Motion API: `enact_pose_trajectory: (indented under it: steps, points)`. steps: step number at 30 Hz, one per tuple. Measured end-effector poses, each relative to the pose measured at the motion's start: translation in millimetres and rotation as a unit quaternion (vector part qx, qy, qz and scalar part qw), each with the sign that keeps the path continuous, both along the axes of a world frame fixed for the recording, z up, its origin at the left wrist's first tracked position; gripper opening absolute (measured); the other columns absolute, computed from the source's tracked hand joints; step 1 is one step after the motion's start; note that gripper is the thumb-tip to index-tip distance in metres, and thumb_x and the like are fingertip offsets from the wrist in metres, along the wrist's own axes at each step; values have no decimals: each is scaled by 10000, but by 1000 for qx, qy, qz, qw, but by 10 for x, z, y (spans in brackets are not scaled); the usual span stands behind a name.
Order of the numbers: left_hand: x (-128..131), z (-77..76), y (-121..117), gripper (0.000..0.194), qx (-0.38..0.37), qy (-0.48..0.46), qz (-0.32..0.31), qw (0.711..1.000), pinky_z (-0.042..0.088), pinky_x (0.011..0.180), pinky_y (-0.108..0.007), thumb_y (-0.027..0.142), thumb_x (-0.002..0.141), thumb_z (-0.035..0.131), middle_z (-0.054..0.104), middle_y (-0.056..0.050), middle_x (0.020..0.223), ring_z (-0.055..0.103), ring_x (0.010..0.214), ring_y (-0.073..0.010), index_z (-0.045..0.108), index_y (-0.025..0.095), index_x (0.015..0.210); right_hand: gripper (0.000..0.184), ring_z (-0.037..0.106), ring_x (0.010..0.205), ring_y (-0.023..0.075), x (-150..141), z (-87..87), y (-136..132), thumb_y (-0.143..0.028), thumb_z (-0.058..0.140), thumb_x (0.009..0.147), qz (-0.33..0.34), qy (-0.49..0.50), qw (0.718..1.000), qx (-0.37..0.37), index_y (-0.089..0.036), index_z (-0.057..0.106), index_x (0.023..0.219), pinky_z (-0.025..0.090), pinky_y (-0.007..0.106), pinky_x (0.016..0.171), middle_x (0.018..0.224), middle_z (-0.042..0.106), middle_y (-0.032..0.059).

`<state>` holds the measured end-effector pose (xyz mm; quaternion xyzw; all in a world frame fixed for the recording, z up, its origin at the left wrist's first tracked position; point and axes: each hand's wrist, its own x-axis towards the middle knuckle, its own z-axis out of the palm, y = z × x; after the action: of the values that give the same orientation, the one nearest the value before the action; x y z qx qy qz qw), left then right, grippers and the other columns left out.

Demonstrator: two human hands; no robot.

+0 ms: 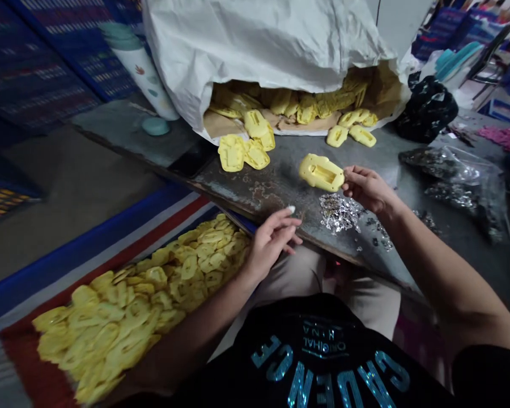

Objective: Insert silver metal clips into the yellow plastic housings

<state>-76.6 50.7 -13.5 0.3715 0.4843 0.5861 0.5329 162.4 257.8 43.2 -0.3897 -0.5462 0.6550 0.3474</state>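
Observation:
My right hand pinches a yellow moulded plastic piece by its edge, above the scratched metal tabletop. The piece has a rectangular slot in its top. My left hand hovers over the table's near edge, its fingertips pinching a tiny pale flake. Between my hands lies a heap of silver sequins, just below my right hand. On a striped cloth at lower left, a large pile of yellow pieces spreads close to my left wrist.
A torn white paper sack spills yellow pieces onto the table. A water bottle stands to its left, a black bag to its right. A clear plastic bag of silver pieces lies at right.

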Motion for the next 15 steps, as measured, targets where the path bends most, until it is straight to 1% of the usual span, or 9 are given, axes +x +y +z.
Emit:
enact_pose_trajectory:
  steps: [2, 3, 5, 7, 10, 11, 13, 15]
  points:
    - [113, 124, 104, 711, -8, -40, -8, 999, 722, 602, -277, 499, 950, 929, 824, -161, 1417, 862, 892, -200, 666, 210, 1544, 563, 574, 590, 95, 104, -2, -402, -575, 1109, 748, 6, 35, 999, -24, -225, 719, 951, 474, 212, 535, 686, 683, -36]
    - [160, 176, 132, 723, -9, -55, -10, 998, 726, 605, -283, 529, 938, 934, 816, -161, 1439, 871, 926, -214, 661, 215, 1529, 582, 572, 576, 96, 159, -11, -619, -603, 1113, 739, 7, 48, 998, -37, -226, 731, 965, 481, 213, 529, 678, 688, -38]
    - [235, 256, 142, 685, -10, -74, -14, 997, 719, 597, -271, 611, 926, 927, 826, -140, 1398, 872, 961, -226, 684, 219, 1432, 598, 577, 560, 95, 277, -52, -1040, -621, 1120, 735, 4, 68, 995, -67, -226, 752, 994, 489, 207, 519, 664, 692, -42]
    - [288, 306, 109, 662, -16, -82, -26, 996, 691, 561, -239, 671, 890, 945, 852, -111, 1275, 857, 918, -215, 705, 215, 1305, 577, 571, 532, 94, 396, -120, -1391, -603, 1118, 753, 0, 89, 991, -103, -224, 764, 1005, 485, 201, 492, 651, 693, -46]
    - [355, 335, 27, 657, -39, -68, -73, 994, 641, 498, -209, 648, 799, 1030, 861, -72, 1065, 815, 773, -188, 698, 203, 1150, 511, 564, 502, 97, 565, -267, -1750, -567, 1096, 807, -7, 124, 982, -141, -224, 771, 1004, 481, 202, 461, 644, 704, -46]
    - [381, 335, -4, 636, -46, -58, -94, 993, 628, 486, -205, 628, 797, 1037, 856, -61, 1009, 801, 736, -182, 691, 202, 1117, 497, 571, 508, 97, 619, -323, -1838, -562, 1087, 823, -15, 134, 981, -143, -224, 772, 1007, 485, 201, 469, 650, 711, -44]
    - [436, 327, -69, 553, -58, -30, -122, 990, 598, 469, -195, 592, 848, 999, 842, -45, 933, 776, 686, -174, 686, 204, 1087, 494, 585, 534, 93, 726, -432, -1989, -594, 1056, 862, -42, 140, 981, -131, -225, 777, 1035, 497, 199, 505, 674, 720, -43]
    - [491, 323, -132, 444, -65, 13, -128, 990, 567, 461, -185, 537, 911, 939, 827, -35, 899, 753, 661, -165, 705, 202, 1085, 510, 621, 588, 99, 831, -511, -2119, -635, 1022, 890, -57, 118, 986, -98, -232, 787, 1098, 524, 213, 559, 743, 742, -40]
